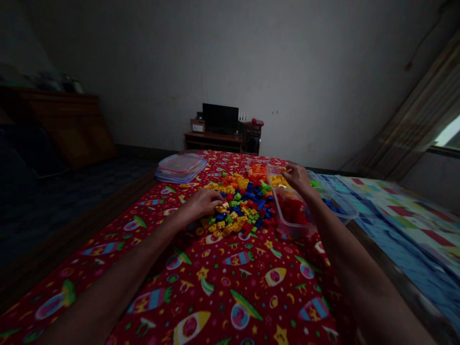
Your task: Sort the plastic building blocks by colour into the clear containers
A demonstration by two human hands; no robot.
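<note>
A heap of small toy building bricks (pixel 247 203) in yellow, orange, blue, green and red lies on the red patterned cloth. My left hand (pixel 206 200) rests at the heap's left side, its fingers curled together among the bricks; what they hold, if anything, is hidden. Over a clear plastic box (pixel 295 224), my right hand (pixel 297 177) pinches a small yellow building brick (pixel 283 169). Inside that box, yellow bricks (pixel 279 181) fill the far part and red bricks (pixel 293 211) the near part. Orange bricks (pixel 258 169) sit in the box's far left area.
Another clear box (pixel 350 215) on the right holds blue bricks (pixel 334 207) and green ones, partly behind my right arm. Stacked plastic lids (pixel 181 167) lie at the back left. The red cloth (pixel 230 287) covers the surface. A monitor (pixel 220 118) stands by the far wall.
</note>
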